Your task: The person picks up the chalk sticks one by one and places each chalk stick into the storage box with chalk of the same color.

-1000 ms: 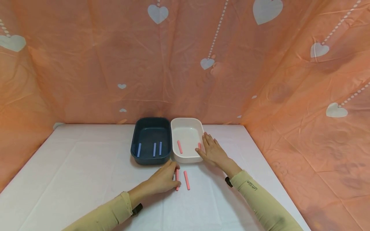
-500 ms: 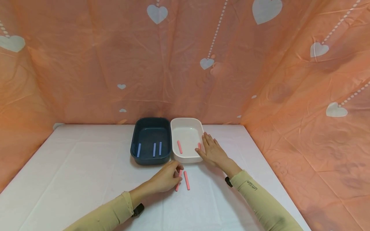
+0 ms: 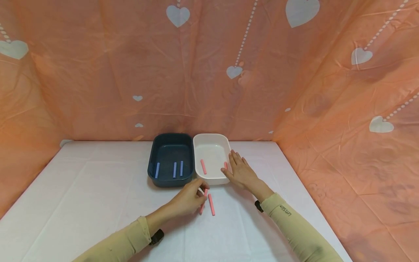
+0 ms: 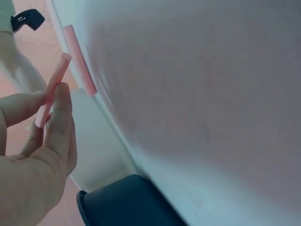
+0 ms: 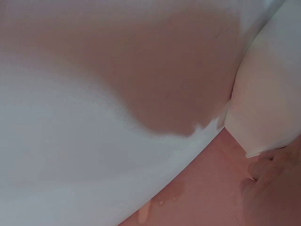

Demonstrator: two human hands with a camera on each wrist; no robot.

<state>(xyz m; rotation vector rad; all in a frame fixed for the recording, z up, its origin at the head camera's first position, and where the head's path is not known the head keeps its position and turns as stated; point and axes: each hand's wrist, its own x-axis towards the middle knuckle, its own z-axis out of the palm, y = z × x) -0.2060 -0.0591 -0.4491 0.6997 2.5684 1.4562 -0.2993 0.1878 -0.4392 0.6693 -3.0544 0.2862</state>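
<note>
My left hand (image 3: 184, 200) pinches a stick of pink chalk (image 4: 53, 92) between thumb and fingers, tilted and just above the table in front of the white dish (image 3: 214, 181). A second pink chalk stick (image 3: 211, 205) lies on the table close to its right. Two more pink sticks are inside the white dish, the right one partly hidden by my right thumb. My right hand (image 3: 243, 175) rests against the dish's right side with straight fingers, its thumb over the rim. In the right wrist view, fingertips (image 5: 265, 162) touch the dish's outer wall.
A dark blue dish (image 3: 171, 183) stands against the white one's left side, with several blue chalk sticks (image 3: 175, 170) in it. The white-covered table (image 3: 98, 189) meets orange cloth walls (image 3: 209, 91) at the back and sides.
The chalk in my left hand has tilted and lifted slightly off the table, as the hand shifted a little right and forward. My right hand has stayed in place.
</note>
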